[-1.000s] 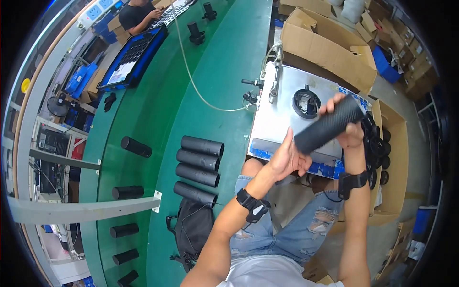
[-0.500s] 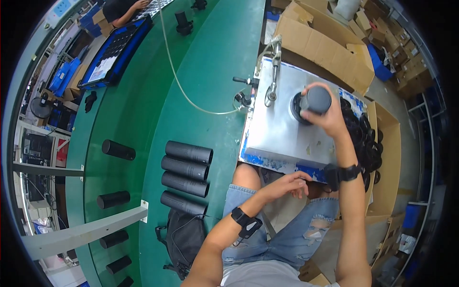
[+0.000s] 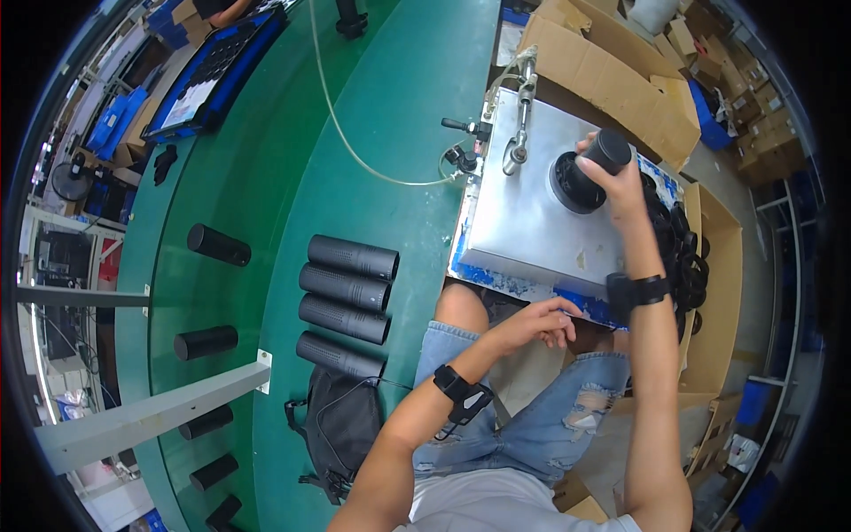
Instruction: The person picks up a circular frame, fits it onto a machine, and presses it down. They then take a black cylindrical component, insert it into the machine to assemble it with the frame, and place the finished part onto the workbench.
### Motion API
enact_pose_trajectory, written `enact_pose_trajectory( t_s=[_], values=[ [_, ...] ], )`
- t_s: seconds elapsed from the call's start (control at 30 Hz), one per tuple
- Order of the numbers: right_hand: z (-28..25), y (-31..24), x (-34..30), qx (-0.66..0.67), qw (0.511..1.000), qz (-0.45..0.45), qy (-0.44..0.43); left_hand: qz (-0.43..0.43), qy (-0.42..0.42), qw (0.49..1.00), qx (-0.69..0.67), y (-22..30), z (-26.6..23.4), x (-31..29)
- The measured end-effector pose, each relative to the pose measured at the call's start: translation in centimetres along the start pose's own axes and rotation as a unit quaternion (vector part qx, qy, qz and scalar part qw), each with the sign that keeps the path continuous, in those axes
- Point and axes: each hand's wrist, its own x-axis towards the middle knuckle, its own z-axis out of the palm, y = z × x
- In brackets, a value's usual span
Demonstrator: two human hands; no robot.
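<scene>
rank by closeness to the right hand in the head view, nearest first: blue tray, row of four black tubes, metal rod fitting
1. metal rod fitting, left of the right hand
2. row of four black tubes, lower left
3. blue tray, far upper left

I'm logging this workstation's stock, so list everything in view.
Bench: one, green, centre
Metal box: one, silver, right of bench
Round fixture: one, black, on metal box
Held cylinder: one, black, at the fixture
Row of cylinders: four, black, on bench
Spaced cylinders: five, black, at left
Bag: one, black, below the row
Hose: one, pale, across bench
Parts tray: one, blue, upper left
Cartons: several, brown, right
Piled parts: many, black, right of metal box
Co-worker's arm: one, top left
Wrist devices: two, black, one per arm
Left hand: one, empty, near the knees
Right hand: one, round the held cylinder
</scene>
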Motion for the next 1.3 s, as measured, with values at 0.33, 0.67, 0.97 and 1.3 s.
enact_pose_trajectory(
  t_s=[0.33, 0.67, 0.97, 1.3],
  values=[
    [4.8, 0.9, -0.2, -0.030, 0.960, -0.113, 0.253, 0.007, -0.014, 1.000, -0.013, 0.2, 0.3, 0.1],
    [0.9, 0.8, -0.7, 0.019, 0.996, -0.061, 0.062, 0.321, 0.365, 0.820, 0.302, 20.3, -4.9, -2.1],
    [2.4, 0.7, -0.8, -0.001, 0.992, -0.082, 0.101, -0.101, 0.449, 0.534, 0.709, 26.1, -18.9, 4.1],
    [-2.0, -7.7, 2.5, -0.295, 0.880, -0.286, 0.236, 0.121, 0.465, 0.490, 0.727, 25.3, -17.8, -0.1]
  ],
)
